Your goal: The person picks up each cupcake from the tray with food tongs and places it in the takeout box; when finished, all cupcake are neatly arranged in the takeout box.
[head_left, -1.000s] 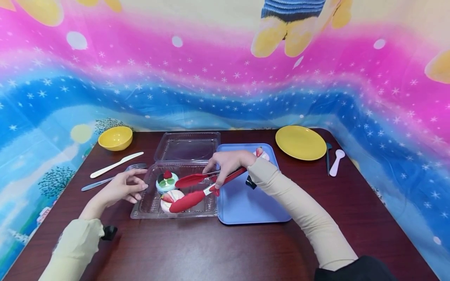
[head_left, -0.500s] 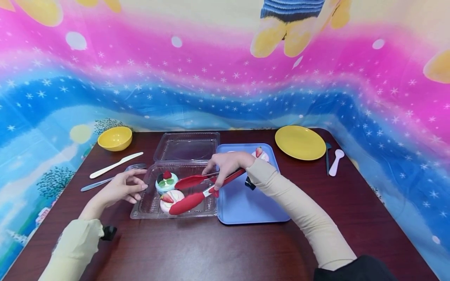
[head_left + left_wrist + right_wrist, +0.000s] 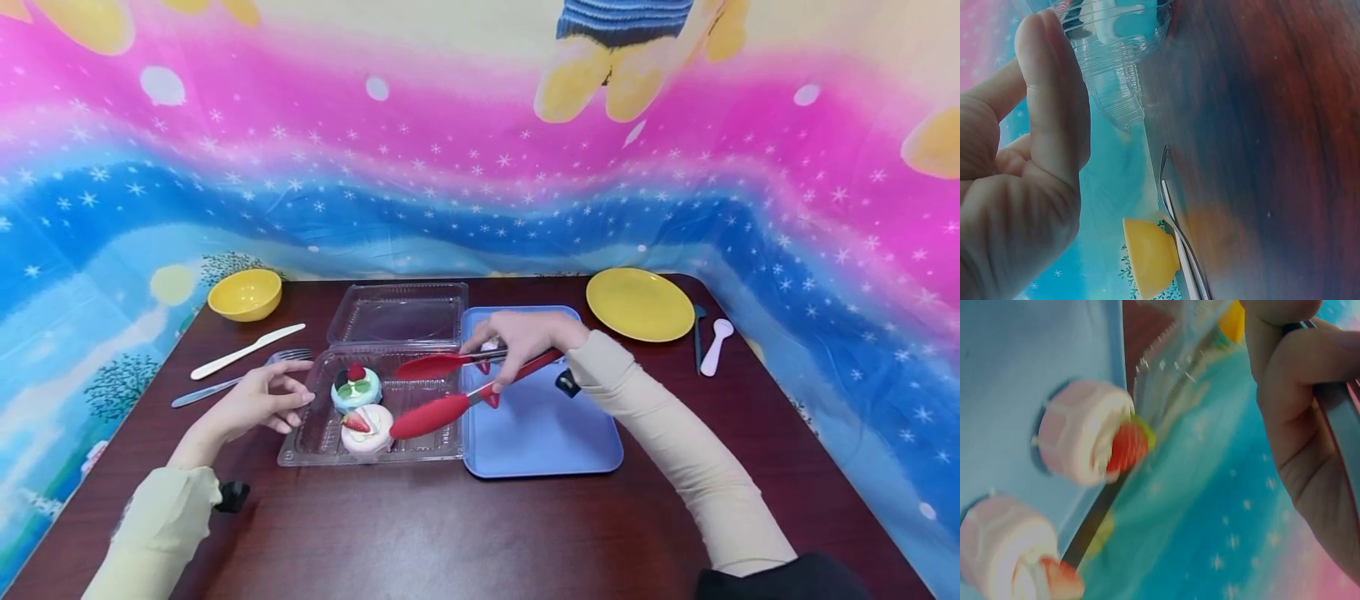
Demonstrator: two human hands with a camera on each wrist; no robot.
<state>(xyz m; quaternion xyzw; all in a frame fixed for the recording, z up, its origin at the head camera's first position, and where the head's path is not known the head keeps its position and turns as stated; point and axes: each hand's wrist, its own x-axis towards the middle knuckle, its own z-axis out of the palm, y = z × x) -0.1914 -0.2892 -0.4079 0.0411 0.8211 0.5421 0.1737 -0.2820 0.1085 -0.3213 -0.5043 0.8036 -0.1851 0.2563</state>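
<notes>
Red-tipped tongs [image 3: 435, 414] are gripped in my right hand [image 3: 525, 337], over the seam between the clear plastic box and the blue tray. Their tips stand spread with nothing between them; the nearer tip reaches close to a pink cupcake with a strawberry [image 3: 366, 431]. Beside it in the clear plastic box [image 3: 420, 454] sits a light-blue cupcake with a red berry [image 3: 356, 389]. My left hand [image 3: 255, 398] lies at the box's left rim, fingers loosely bent and holding nothing. Whether its fingertips touch the rim is unclear.
On the blue tray [image 3: 540, 442] stand two pink strawberry cupcakes [image 3: 1082, 431], mostly hidden in the head view. A yellow bowl [image 3: 246, 296], white knife [image 3: 247, 352] and fork [image 3: 240, 381] lie left. At right are a yellow plate [image 3: 640, 304], dark utensil [image 3: 699, 337] and pale spoon [image 3: 717, 346].
My right hand has moved right with the tongs, whose tips have drawn away from the two cupcakes in the box. The left hand has not visibly moved.
</notes>
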